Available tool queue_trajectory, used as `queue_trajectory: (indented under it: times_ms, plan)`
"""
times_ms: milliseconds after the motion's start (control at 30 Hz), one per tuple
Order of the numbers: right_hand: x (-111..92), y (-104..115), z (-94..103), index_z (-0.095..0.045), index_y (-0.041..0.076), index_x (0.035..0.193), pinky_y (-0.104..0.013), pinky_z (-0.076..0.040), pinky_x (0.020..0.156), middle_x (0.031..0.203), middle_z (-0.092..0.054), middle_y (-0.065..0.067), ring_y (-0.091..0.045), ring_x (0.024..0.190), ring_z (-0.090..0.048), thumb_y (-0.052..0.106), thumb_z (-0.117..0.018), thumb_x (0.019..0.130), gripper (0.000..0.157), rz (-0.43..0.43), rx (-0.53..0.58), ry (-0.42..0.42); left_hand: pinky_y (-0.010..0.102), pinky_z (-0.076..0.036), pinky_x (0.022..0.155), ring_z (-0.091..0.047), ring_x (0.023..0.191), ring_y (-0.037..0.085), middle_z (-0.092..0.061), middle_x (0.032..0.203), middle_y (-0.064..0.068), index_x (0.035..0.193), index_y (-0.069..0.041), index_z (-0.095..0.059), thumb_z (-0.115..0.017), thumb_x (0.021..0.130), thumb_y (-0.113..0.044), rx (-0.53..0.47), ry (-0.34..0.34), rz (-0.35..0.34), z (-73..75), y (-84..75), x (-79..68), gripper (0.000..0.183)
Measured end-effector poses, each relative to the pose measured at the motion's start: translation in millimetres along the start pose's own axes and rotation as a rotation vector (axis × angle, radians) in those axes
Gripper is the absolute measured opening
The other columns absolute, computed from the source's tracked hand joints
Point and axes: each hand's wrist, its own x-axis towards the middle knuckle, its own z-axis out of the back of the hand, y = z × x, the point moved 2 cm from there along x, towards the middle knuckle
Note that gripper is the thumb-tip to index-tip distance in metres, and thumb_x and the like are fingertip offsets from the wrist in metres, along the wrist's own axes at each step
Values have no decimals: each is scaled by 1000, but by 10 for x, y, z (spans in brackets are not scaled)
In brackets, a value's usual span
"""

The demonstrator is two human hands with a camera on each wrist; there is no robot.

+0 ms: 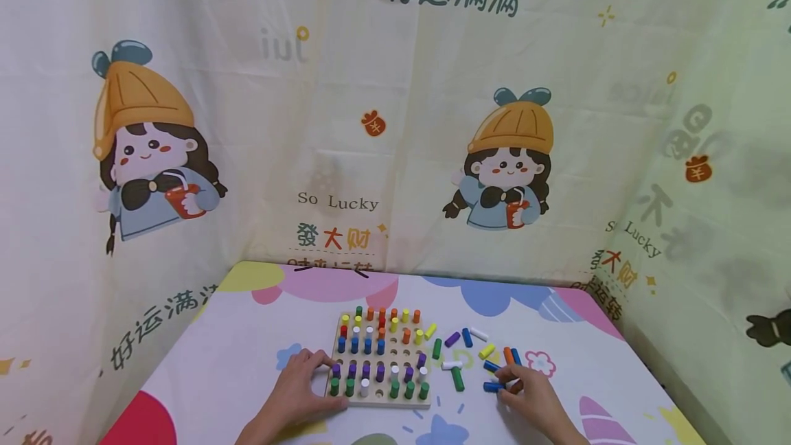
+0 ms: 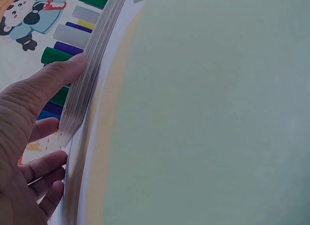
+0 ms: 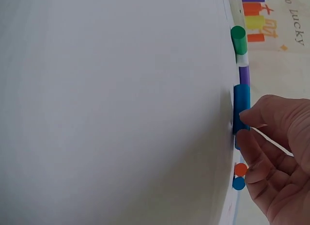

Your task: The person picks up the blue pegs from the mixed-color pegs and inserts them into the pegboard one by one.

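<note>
A wooden pegboard [image 1: 386,402] bears rows of colored pegs in green, purple, white, blue, red, yellow and orange. My left hand [image 1: 296,384] grips its near left corner. The thumb [image 2: 72,69] presses the near edge, while the index finger bends round the left side. Out to the right, my right hand [image 1: 531,393] has its thumb and index fingertip at the right end of a blue peg [image 3: 241,101] lying on the table. Another blue peg [image 1: 491,366] lies just beyond those fingers. An orange peg [image 1: 509,356] rests beside the hand, next to one more blue peg [image 1: 516,357].
Between board and right hand lie loose pegs, among them a green peg [image 1: 457,380], a white peg [image 1: 452,365], a purple peg [image 1: 453,339] and a yellow peg [image 1: 487,351]. A patterned cloth covers the table [image 1: 259,335]. Printed curtains [image 1: 420,156] hang behind and at both sides.
</note>
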Motion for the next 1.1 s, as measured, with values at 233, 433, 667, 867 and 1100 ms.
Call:
queue_trajectory:
  times_ms: [233,433,667,867,1100]
  plan:
    - [0,-16,-6,-72,4,98,-27,-55,66,88,-69,0,-15,73,-60,-1,-81,78,22,5,18,39,63,-48,96,-48,108,30,-56,111,3,108,-26,-66,-93,60,-59,2,-6,0,8,-10,-5,65]
    - [-14,-18,8,-72,3,99,-26,-55,66,89,-69,-1,-15,74,-62,0,-81,79,22,28,24,39,63,-48,96,-48,107,30,-56,110,3,108,-27,-66,-93,60,-58,5,-7,-1,7,-13,-8,64]
    - [-38,-5,18,-72,2,100,-24,-54,66,90,-71,-1,-14,74,-64,1,-80,80,21,83,48,15,64,-48,97,-48,108,30,-56,111,3,108,-27,-66,-93,60,-58,5,1,-7,6,-16,-13,63]
    - [-48,37,8,-72,1,101,-23,-54,65,89,-73,-2,-9,73,-65,3,-80,82,21,166,83,-1,64,-48,97,-48,108,30,-56,111,3,109,-27,-66,-93,60,-59,5,10,0,-1,-11,-4,64]
    - [-22,146,-35,-72,4,101,-24,-53,64,88,-72,0,-7,73,-65,5,-80,84,19,188,121,-10,65,-47,97,-48,108,31,-56,111,3,108,-26,-66,-93,60,-59,6,3,-4,-12,-2,7,64]
